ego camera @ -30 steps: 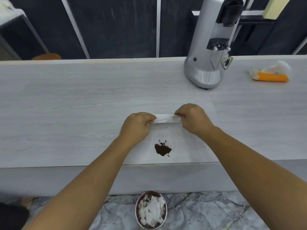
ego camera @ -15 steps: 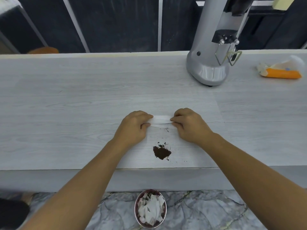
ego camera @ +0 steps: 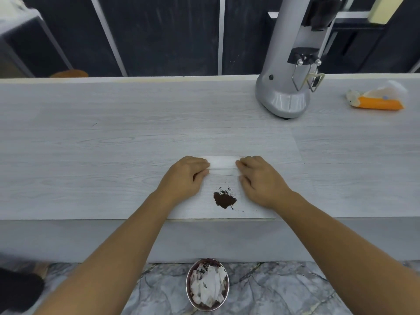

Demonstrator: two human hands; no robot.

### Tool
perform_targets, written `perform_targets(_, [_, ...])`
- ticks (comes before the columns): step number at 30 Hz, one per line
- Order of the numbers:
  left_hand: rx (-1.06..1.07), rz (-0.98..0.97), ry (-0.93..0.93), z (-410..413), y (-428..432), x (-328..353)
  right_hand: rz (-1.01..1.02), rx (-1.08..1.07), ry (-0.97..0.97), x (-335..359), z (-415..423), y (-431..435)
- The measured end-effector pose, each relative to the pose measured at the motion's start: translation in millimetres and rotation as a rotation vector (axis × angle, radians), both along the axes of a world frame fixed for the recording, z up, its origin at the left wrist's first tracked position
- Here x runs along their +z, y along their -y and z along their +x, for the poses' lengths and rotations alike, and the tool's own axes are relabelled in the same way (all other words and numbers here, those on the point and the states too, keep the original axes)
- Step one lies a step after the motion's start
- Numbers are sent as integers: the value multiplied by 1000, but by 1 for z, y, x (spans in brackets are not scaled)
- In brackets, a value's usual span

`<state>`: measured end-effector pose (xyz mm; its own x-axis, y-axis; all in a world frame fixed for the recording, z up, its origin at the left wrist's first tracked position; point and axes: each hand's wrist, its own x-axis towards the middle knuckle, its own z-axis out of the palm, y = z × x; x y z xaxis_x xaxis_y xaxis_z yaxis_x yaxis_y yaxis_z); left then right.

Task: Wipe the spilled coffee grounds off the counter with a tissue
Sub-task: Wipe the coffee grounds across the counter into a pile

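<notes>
A small dark pile of coffee grounds (ego camera: 224,199) lies on the pale wood-grain counter (ego camera: 113,142), close to its front edge, with a few loose specks around it. Just behind the pile a folded white tissue (ego camera: 222,165) lies flat on the counter. My left hand (ego camera: 185,177) presses down on its left end and my right hand (ego camera: 258,178) on its right end, fingers curled over the tissue. The tissue's ends are hidden under my fingers. The tissue does not touch the grounds.
A silver coffee grinder (ego camera: 288,71) stands at the back right of the counter. An orange and white packet (ego camera: 377,98) lies further right. On the marble floor below the counter edge sits a round metal bin (ego camera: 207,284) holding crumpled used tissues.
Both hands with the tissue have slid a little toward me and closer to the grounds, and the tissue now lies flatter and wider between them. The view has shifted slightly.
</notes>
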<state>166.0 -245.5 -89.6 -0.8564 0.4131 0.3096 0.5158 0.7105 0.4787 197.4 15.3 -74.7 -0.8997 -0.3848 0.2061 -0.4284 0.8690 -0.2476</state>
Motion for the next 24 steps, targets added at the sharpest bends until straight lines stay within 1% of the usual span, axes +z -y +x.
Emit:
perform_targets(4, [-40, -181, 107, 23, 11, -5, 58, -79, 72, -10, 17, 3])
perform_targets(7, [-46, -246, 146, 33, 13, -1, 110, -84, 108, -10, 25, 5])
perform_targets(11, [-53, -255, 156, 55, 17, 4, 121, -94, 132, -6, 49, 10])
perform_targets(17, [-51, -279, 149, 86, 26, 7, 84, -107, 156, 2, 85, 24])
perform_targets(20, [-40, -280, 153, 102, 31, 9, 105, -115, 192, 4, 103, 33])
perform_targets(24, [-29, -292, 112, 119, 41, 6, 106, -111, 211, 3, 122, 44])
